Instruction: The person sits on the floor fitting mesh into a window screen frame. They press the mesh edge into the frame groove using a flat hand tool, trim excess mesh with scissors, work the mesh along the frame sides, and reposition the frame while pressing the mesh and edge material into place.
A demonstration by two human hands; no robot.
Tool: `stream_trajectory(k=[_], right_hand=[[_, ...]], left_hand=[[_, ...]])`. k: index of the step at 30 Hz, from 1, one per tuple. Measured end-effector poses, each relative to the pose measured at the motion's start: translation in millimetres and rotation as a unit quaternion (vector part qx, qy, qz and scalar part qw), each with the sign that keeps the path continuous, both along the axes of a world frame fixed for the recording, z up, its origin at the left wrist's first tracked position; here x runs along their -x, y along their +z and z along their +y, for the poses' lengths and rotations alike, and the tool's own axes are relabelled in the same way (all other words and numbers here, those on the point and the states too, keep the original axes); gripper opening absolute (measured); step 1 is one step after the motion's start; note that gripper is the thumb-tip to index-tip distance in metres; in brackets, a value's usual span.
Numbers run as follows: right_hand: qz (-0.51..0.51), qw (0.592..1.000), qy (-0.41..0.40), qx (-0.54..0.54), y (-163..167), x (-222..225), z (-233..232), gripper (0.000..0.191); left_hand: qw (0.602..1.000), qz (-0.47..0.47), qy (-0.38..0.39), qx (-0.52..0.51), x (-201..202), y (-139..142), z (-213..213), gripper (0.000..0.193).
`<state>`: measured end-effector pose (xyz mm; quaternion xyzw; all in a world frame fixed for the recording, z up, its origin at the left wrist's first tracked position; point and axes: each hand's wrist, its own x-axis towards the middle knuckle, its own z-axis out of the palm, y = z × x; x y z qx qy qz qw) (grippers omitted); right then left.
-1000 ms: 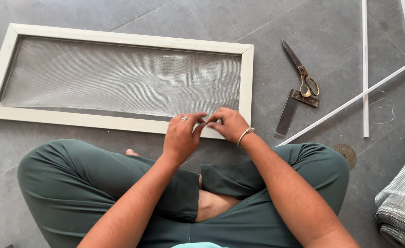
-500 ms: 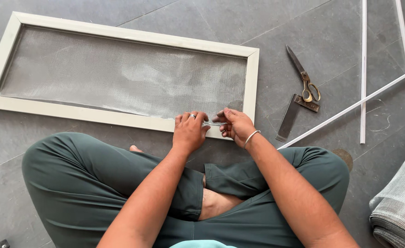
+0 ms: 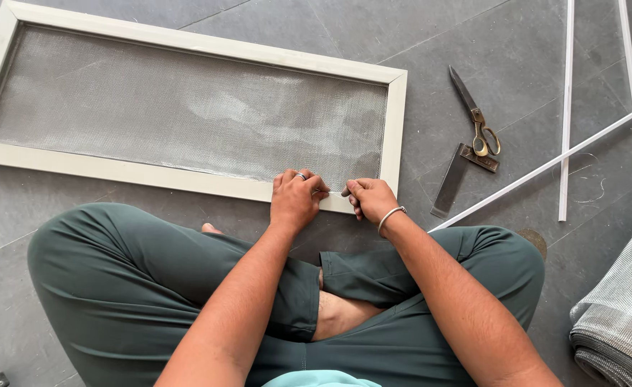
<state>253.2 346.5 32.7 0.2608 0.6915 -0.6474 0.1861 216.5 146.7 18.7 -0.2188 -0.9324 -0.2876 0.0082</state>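
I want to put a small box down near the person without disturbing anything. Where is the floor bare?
Bare grey tile floor lies between the white mesh-filled frame and the left knee. Crowded: brass-handled scissors, metal try square, white strips, rolled grey mesh.

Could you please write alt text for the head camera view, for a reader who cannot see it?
A person sitting cross-legged on a grey floor presses the left hand and right hand on the near rail of a white-framed mesh screen. Scissors, a try square and thin white strips lie to the right.
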Motion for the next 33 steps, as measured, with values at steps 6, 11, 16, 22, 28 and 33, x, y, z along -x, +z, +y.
stream_trajectory(k=[6,11,16,22,28,33], right_hand=[[0.022,0.998,-0.03,-0.042,3,-15,-28,0.034],[0.075,0.99,-0.098,-0.073,1,-19,-64,0.028],[0.11,0.967,-0.198,-0.116,0,-20,-69,0.023],[0.21,0.927,-0.133,-0.279,-4,-21,-85,0.02],[0.079,0.937,-0.325,0.104,-6,-20,-79,0.02],[0.044,0.941,-0.293,0.165,-7,-28,-82,0.021]], left_hand=[[1.0,-0.002,0.001,0.013,0,-1,0,0.004],[1.0,0.023,0.001,0.013,0,-4,0,0.006],[1.0,0.002,0.001,0.007,-2,-5,-1,0.007],[0.998,0.055,0.004,0.021,-1,-1,-2,0.015],[0.999,0.035,-0.002,-0.01,-2,2,-2,0.008],[0.999,0.038,-0.003,-0.006,-3,4,-3,0.007]])
